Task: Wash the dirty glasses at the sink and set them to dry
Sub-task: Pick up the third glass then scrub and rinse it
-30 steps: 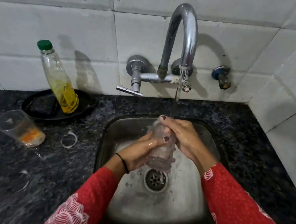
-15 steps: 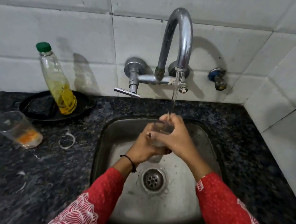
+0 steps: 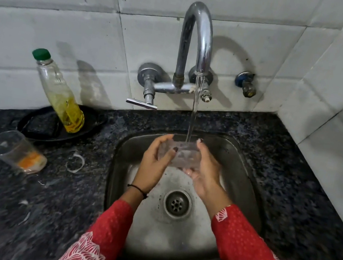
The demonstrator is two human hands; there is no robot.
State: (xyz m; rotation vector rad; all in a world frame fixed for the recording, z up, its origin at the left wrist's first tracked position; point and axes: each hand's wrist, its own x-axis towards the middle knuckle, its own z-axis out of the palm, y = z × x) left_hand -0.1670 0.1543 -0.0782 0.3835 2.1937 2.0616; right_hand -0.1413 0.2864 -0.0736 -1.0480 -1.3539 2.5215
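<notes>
A clear glass (image 3: 181, 154) lies on its side between both hands, over the steel sink (image 3: 247, 168). Water from the chrome tap (image 3: 197, 44) runs onto it. My left hand (image 3: 152, 167) grips its left end, thumb over the glass. My right hand (image 3: 206, 175) cups the right end and underside. A second glass (image 3: 16, 151) with orange residue in its bottom stands on the dark counter at the left, apart from both hands.
A bottle of yellow liquid (image 3: 60, 93) with a green cap leans in a black dish (image 3: 91, 126) that also holds a dark scrub pad (image 3: 42, 124). A white plastic ring (image 3: 75, 162) lies on the granite counter (image 3: 293, 170). Tiled walls close the back and right.
The glass went from upright, rubbed between both hands, to lying sideways under the stream. The hands moved apart to its two ends.
</notes>
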